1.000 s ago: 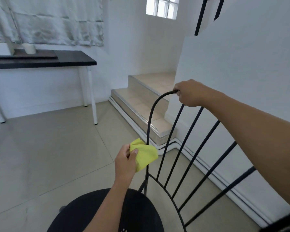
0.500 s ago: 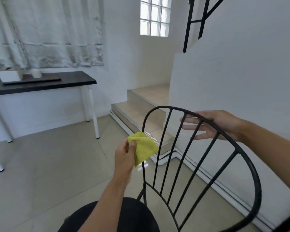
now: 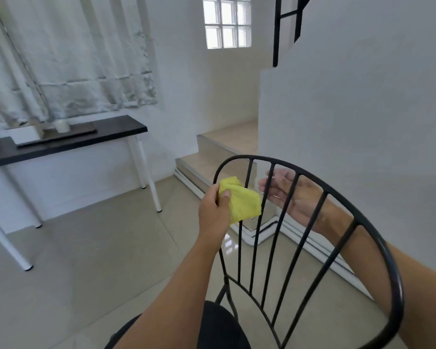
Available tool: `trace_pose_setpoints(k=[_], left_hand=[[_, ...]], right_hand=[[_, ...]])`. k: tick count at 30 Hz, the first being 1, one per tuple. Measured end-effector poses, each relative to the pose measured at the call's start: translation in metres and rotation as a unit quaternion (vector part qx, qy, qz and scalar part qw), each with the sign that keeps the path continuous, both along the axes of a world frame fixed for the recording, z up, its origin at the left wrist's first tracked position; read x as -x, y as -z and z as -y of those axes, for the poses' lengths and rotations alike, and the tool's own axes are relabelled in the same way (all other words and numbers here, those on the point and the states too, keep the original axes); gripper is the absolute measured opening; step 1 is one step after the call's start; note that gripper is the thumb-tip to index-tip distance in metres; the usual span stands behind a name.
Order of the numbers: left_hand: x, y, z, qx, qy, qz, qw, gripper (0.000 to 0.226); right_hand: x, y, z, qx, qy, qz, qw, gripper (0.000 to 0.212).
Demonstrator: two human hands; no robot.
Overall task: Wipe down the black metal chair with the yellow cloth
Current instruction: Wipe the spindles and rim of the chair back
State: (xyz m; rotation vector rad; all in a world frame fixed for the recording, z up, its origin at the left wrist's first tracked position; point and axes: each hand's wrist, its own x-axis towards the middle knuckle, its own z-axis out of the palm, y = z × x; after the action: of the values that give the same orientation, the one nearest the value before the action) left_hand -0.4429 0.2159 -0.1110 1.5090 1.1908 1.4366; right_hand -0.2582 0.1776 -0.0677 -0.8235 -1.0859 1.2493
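The black metal chair (image 3: 297, 170) stands right in front of me, its curved backrest with thin vertical bars filling the lower right and its round black seat (image 3: 219, 326) at the bottom. My left hand (image 3: 213, 210) grips the bunched yellow cloth (image 3: 241, 200) against the left side of the backrest frame. Behind the bars my right hand (image 3: 287, 195) is held with palm up and fingers spread, holding nothing and just clear of the cloth.
A black-topped table (image 3: 116, 133) on white legs stands at the left under a pale curtain, with a tray and a cup on it. Tiled steps (image 3: 224, 147) rise behind the chair, beside a white wall at the right. Pale floor tiles spread to the left.
My right hand let go of the chair's top rail and now hovers spread behind the bars. My left hand lifted the cloth up to the left of the backrest. The view tilted upward.
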Motion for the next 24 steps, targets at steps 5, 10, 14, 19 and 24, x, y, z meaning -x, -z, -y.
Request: trace_pose_setpoints(k=[5, 10, 14, 19, 24], left_hand=[[-0.028, -0.005, -0.01, -0.016, -0.001, -0.066, 0.998, 0.016], [-0.037, -0.006, -0.013, -0.039, 0.031, -0.145, 0.988, 0.013], [-0.037, -0.015, -0.023, -0.064, 0.039, -0.189, 0.979, 0.009], [-0.03, 0.036, -0.012, -0.03, 0.057, -0.237, 0.969, 0.015], [-0.014, 0.114, 0.015, 0.051, 0.093, -0.26, 0.96, 0.012]], right_hand=[[0.004, 0.005, -0.002, -0.01, -0.03, -0.03, 0.999, 0.031], [0.0, 0.005, -0.007, -0.028, -0.003, 0.053, 0.998, 0.018], [-0.001, 0.004, -0.01, -0.053, 0.005, 0.081, 0.995, 0.02], [0.0, 0.002, -0.017, -0.041, -0.063, -0.092, 0.993, 0.017], [0.005, 0.008, -0.025, -0.039, -0.091, -0.118, 0.988, 0.022]])
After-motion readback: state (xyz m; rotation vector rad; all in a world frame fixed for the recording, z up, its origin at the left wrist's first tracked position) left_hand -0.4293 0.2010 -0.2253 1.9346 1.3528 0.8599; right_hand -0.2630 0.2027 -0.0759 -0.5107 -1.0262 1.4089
